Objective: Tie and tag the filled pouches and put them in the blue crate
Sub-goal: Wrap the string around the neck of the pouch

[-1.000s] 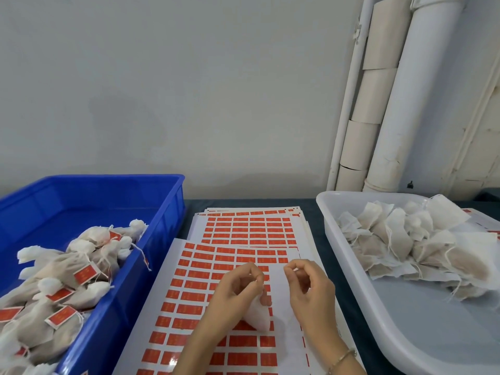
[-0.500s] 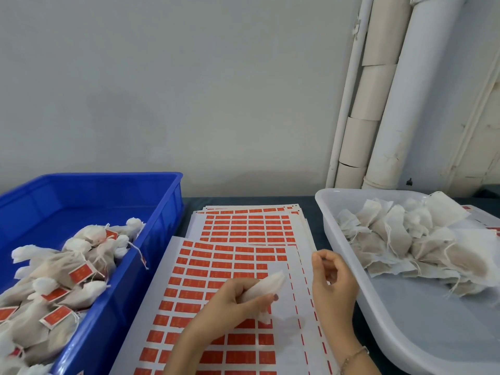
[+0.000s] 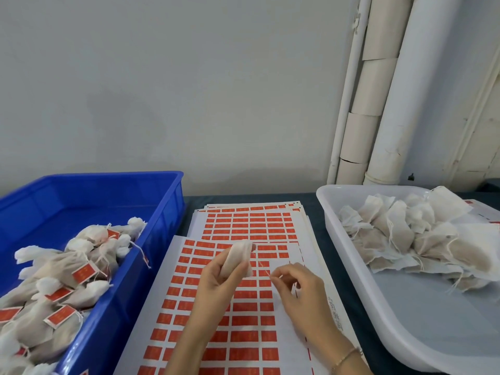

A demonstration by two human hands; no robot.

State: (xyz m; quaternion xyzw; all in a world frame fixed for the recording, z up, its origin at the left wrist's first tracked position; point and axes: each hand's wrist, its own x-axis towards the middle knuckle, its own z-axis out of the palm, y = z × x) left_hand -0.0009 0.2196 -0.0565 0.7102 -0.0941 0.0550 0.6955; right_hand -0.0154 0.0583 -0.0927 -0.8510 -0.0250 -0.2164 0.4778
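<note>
Nearest to me, at the bottom of the view, a thin metal bracelet (image 3: 345, 357) sits on the right wrist. Just beyond it the right hand (image 3: 300, 290) hovers over the stack of white sheets printed with orange rectangular stickers (image 3: 243, 323). Its thumb and forefinger pinch the end of a thin pale string (image 3: 263, 267), and the other fingers are loosely curled. The string runs up and left to a small white fabric pouch (image 3: 238, 257). My read is that the left hand (image 3: 216, 278) grips this pouch, fingers wrapped round its body, holding it above the sheets with its gathered end pointing away from me. I cannot tell whether the string is knotted.

To the left, the blue plastic crate (image 3: 165, 212) rests on the dark surface (image 3: 322, 239), just beside the sheets. Inside it lies a heap of tied white pouches with orange tags (image 3: 67, 269), piled against its near right wall.

To the right, a shallow white plastic tray (image 3: 378, 309) holds a loose pile of untagged white pouches with dangling strings (image 3: 405, 239) at its far end.

Farther back, more sticker sheets fan out under the top one. Behind everything stands a plain grey wall (image 3: 189, 90), with white vertical pipes (image 3: 395, 104) in the right corner.
</note>
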